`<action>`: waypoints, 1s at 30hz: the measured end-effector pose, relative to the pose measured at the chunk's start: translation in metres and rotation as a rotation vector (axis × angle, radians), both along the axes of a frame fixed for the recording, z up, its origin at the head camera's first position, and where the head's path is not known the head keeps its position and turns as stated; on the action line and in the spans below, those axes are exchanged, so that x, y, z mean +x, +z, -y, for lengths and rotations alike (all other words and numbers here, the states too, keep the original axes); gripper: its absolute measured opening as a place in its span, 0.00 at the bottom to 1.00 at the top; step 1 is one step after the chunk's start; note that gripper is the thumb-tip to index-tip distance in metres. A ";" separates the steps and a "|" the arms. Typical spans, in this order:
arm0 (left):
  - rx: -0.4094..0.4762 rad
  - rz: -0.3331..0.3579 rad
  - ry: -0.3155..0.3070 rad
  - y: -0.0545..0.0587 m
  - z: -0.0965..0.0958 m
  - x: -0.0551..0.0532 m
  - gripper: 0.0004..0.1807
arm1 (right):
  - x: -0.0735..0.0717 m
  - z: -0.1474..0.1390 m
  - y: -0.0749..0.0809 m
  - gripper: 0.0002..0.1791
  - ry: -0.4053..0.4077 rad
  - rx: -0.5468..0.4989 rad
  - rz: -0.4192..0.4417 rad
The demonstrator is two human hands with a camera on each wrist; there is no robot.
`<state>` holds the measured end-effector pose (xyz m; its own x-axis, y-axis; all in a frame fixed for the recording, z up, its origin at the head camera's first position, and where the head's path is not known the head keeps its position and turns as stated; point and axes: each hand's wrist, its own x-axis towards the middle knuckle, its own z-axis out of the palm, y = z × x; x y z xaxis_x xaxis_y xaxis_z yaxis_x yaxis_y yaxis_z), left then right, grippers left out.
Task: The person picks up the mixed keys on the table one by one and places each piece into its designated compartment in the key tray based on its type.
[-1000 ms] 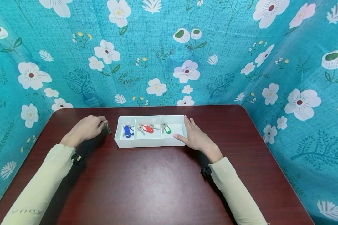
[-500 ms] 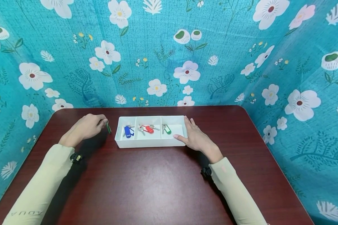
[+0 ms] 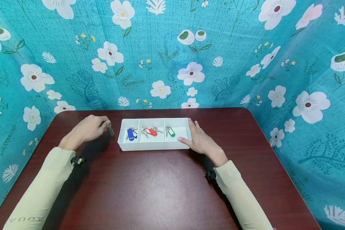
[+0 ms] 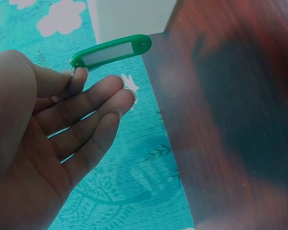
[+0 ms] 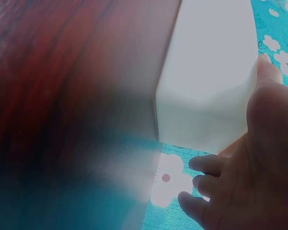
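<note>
My left hand [image 3: 89, 129] pinches the metal ring of a green key tag [image 4: 110, 50] between thumb and forefinger, and its other fingers lie loosely extended below. The tag hangs left of a white tray [image 3: 152, 146] with three compartments. A blue key tag [image 3: 130, 134] with a key lies in the left compartment. In the middle one is a red key tag [image 3: 153, 132] with keys, and another green key tag [image 3: 171, 131] with a key lies in the right one. My right hand [image 3: 202, 140] rests against the tray's right end, fingers extended along it and thumb over the front rim.
The tray stands toward the back of a dark red-brown table [image 3: 152, 191]. Behind and beside the table hangs a turquoise floral cloth [image 3: 161, 48]. Each wrist wears a small black device, such as the left wrist camera [image 3: 77, 160].
</note>
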<state>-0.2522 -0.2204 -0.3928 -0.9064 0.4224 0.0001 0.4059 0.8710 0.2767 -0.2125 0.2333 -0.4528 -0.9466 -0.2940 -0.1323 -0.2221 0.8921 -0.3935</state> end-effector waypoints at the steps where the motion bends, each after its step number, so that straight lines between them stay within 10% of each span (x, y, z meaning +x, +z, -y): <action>1: 0.002 0.001 0.000 0.002 0.000 0.000 0.12 | 0.000 0.000 0.000 0.60 -0.001 0.000 0.000; 30: 0.051 -0.009 -0.053 0.030 -0.036 0.008 0.14 | 0.000 -0.001 0.000 0.60 -0.002 -0.013 0.005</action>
<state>-0.2447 -0.1848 -0.3623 -0.8827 0.4688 0.0308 0.4536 0.8332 0.3163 -0.2121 0.2341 -0.4529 -0.9466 -0.2935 -0.1331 -0.2180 0.8873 -0.4065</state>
